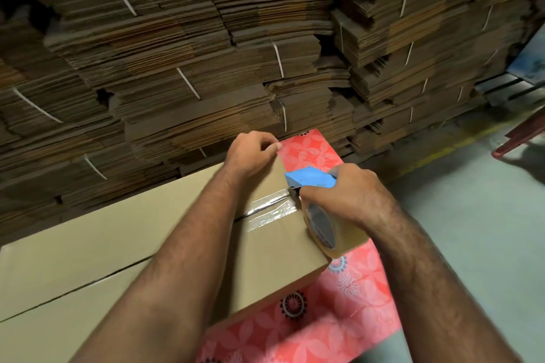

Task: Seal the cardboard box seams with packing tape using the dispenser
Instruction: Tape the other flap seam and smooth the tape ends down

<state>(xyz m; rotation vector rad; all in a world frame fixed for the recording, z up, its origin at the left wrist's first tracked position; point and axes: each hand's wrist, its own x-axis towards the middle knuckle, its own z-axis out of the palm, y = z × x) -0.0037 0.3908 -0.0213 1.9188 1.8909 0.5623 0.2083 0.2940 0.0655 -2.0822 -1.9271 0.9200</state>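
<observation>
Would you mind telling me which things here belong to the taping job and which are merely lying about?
In use: cardboard box; blue tape dispenser gripped by the right hand; clear tape on the seam; left hand gripping the box's far edge.
Lying about: bundled flat cardboard stacks; red floral mat.

Right hand (351,194) holds dispenser (309,178) on box (118,233)

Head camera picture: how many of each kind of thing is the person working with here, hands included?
Hands: 2, left hand and right hand
Cardboard box being sealed: 1
Blue tape dispenser: 1
Roll of clear tape: 1
Red flowered mat: 1
Total: 6. The bundles of flat cardboard behind are too many to count.
</observation>
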